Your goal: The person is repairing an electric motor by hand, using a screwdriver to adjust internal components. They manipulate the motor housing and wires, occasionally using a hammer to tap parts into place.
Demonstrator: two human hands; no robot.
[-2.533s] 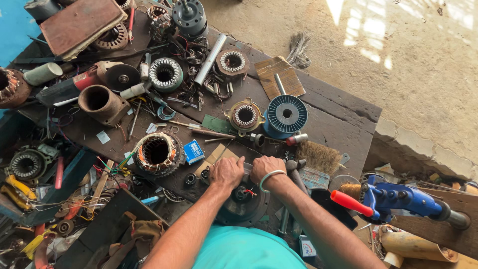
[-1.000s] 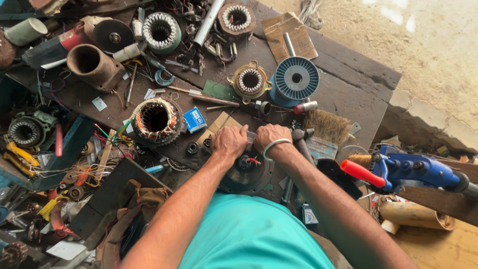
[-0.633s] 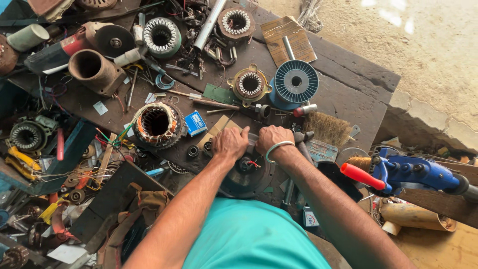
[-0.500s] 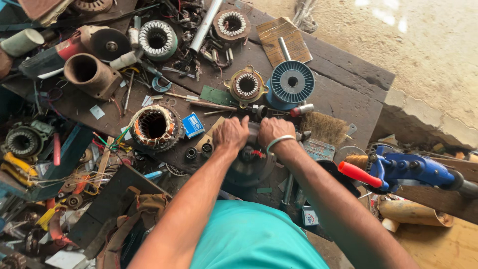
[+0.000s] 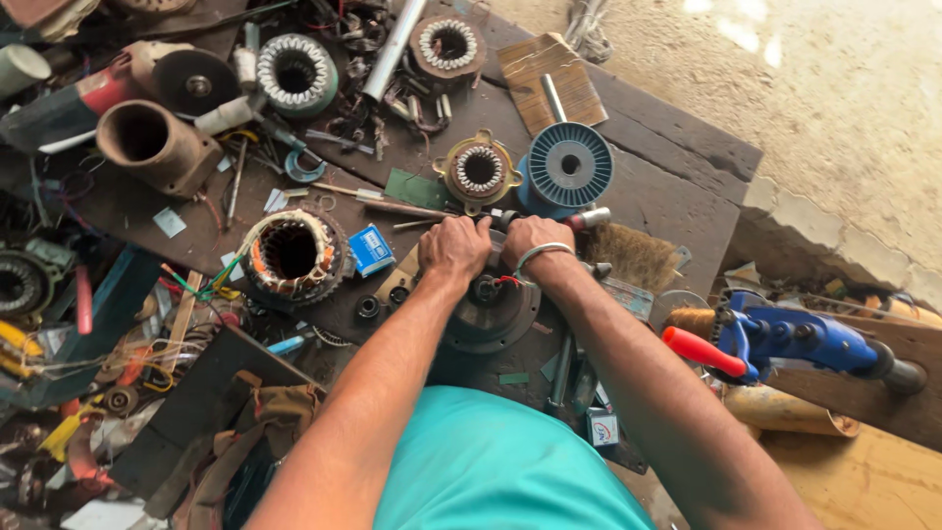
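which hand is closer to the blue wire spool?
Right. The right hand sits just below the blue wire spool, nearly touching its base. The left hand is farther left, beside the right hand.

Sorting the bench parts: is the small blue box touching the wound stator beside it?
Apart. The head view shows a dark strip of table between the small blue box and the wound stator.

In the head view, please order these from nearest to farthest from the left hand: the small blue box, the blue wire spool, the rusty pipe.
From the left hand:
1. Small blue box, just to its left.
2. Blue wire spool, up and right.
3. Rusty pipe, far left.
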